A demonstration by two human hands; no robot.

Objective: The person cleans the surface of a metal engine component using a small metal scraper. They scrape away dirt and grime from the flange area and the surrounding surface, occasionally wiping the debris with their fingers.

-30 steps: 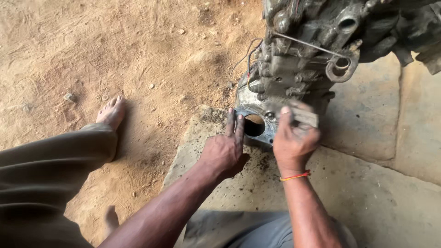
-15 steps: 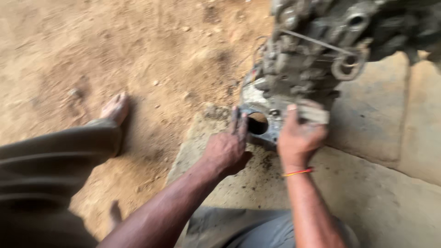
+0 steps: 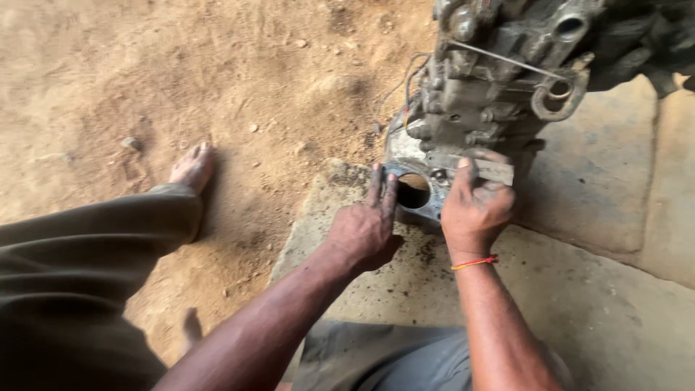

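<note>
A greasy grey metal engine block (image 3: 499,80) stands on a stone slab (image 3: 579,289), with a round bore opening (image 3: 413,191) in its lower face. My left hand (image 3: 365,228) rests flat, fingers extended, its fingertips touching the metal just left of the bore. My right hand (image 3: 474,206) grips a flat grey metal plate (image 3: 496,171) against the block's lower edge, beside the bore. A red thread band circles my right wrist. What lies under the right palm is hidden.
Bare sandy ground (image 3: 217,87) with small stones spreads to the left. My bare left foot (image 3: 192,166) and trousered leg (image 3: 79,246) lie on it. A thin wire and a metal ring (image 3: 554,94) hang on the block's upper side.
The view shifted slightly and sharpened after a blurred moment. Both hands stay at the block's lower face in nearly the same pose.
</note>
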